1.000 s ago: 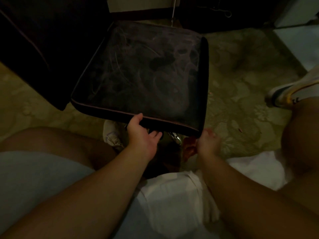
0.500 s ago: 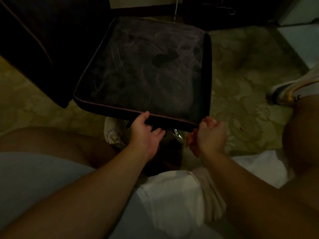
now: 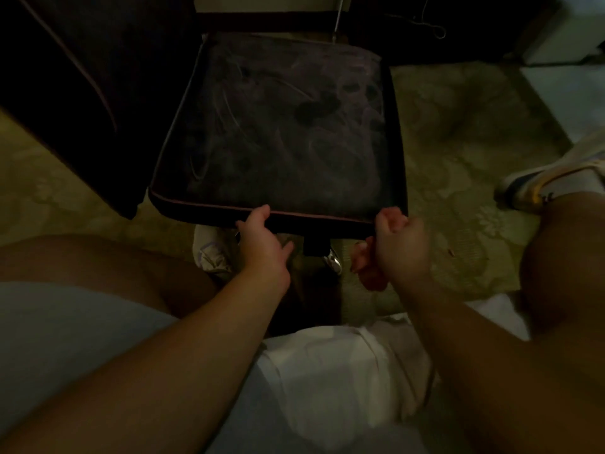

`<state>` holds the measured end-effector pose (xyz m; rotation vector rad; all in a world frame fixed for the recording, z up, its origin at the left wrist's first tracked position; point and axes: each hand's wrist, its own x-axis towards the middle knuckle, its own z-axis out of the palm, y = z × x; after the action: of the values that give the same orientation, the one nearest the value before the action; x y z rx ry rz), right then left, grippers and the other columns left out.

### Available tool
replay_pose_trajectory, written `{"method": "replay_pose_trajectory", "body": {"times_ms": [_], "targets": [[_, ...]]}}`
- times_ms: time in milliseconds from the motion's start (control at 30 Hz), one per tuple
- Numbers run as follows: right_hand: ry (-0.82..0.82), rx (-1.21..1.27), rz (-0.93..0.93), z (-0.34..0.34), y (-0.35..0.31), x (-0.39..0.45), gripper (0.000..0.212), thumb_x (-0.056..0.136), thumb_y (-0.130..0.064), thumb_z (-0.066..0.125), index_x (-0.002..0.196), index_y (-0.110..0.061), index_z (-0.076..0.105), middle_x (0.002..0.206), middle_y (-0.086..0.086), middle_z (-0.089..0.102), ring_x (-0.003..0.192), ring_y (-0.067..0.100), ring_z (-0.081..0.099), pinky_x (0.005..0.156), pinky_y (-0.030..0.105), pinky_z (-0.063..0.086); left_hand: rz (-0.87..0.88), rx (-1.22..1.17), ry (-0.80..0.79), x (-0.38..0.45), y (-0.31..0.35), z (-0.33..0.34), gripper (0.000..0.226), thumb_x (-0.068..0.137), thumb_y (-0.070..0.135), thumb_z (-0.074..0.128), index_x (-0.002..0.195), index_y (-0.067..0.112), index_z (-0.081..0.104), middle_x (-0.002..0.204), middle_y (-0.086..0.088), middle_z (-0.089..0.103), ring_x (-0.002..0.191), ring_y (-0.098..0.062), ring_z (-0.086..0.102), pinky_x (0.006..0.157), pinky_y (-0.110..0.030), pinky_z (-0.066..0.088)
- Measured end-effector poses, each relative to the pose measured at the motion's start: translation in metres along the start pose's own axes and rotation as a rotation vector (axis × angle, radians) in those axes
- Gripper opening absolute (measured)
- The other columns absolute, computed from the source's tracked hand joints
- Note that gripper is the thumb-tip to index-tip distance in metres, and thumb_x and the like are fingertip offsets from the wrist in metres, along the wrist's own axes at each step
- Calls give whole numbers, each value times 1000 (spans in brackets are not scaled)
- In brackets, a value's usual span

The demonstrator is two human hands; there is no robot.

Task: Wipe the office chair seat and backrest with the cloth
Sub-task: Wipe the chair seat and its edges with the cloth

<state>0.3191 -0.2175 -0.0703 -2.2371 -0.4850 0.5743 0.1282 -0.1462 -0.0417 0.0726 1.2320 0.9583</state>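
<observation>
The office chair seat (image 3: 281,132) sits just beyond the person's knees, its dusty padded top soft, its piped near edge firmer. The left hand (image 3: 262,244) grips that edge; the right hand (image 3: 397,244) is curled at the near right corner, around something reddish, perhaps the cloth.

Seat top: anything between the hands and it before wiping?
Nothing visible. The seat top is bare apart from pale streaks. The left hand grips its front edge, thumb on top; the right hand, curled around something reddish, is at the front right corner.
</observation>
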Motion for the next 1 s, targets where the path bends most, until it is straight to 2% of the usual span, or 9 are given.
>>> {"method": "replay_pose_trajectory", "body": {"times_ms": [133,267,433,533,600,733,800,867,1000], "targets": [[58,50,83,-3,2,8,30,94,-45,64,100,-16,66,83,4,72,75,25,72,59,32,56,28,35,40,1,13,2,20,99,32,62,118,32,59,117,4,57,127,-26,50,114,-56,42],[7,77,218,-16,16,45,33,83,-46,60,97,-19,73,96,7,75,89,32,74,83,53,63,23,15,65,0,25,1,16,99,29,63,113,30,56,120,0,59,122,-28,55,112,-56,44],[88,-96,114,5,-1,8,33,100,-31,60,123,-7,55,108,8,56,103,31,59,83,36,39,-1,36,45,-6,32,2,10,100,26,61,96,32,54,110,2,61,130,-30,57,118,-54,40],[-83,-129,69,5,-4,8,23,98,-34,60,102,-11,59,108,12,67,102,33,66,91,47,54,-9,101,12,-6,34,-1,7,102,24,60,105,30,57,109,4,59,133,-30,55,118,-52,39],[-151,-115,169,-4,-4,19,23,91,-32,63,95,-10,70,98,15,76,92,34,74,91,56,61,-31,181,-36,-2,39,-8,33,102,27,59,135,23,56,120,3,60,137,-32,52,119,-52,37],[-37,-85,33,2,-1,23,20,94,-20,58,95,-4,70,85,11,69,75,35,69,66,39,54,-132,285,-158,15,57,-26,74,99,43,58,164,19,30,166,-1,38,147,-30,43,121,-60,24],[-123,12,-197,20,4,10,21,92,-11,46,85,-5,66,80,17,66,63,37,66,57,34,47,-166,332,-211,16,58,-32,80,99,48,54,166,19,23,172,-1,28,152,-26,37,124,-64,17],[-208,51,-149,30,2,-3,27,88,-13,40,77,-14,64,71,11,63,56,29,61,53,27,43,-168,331,-231,11,54,-32,81,99,49,53,167,20,20,173,-1,24,154,-25,34,123,-65,17],[0,-89,-145,17,0,2,19,104,-21,53,107,-7,66,98,21,69,79,41,67,59,37,48,-131,233,-166,8,48,-34,78,100,46,56,165,18,25,171,-4,29,153,-26,36,123,-64,25]]}}
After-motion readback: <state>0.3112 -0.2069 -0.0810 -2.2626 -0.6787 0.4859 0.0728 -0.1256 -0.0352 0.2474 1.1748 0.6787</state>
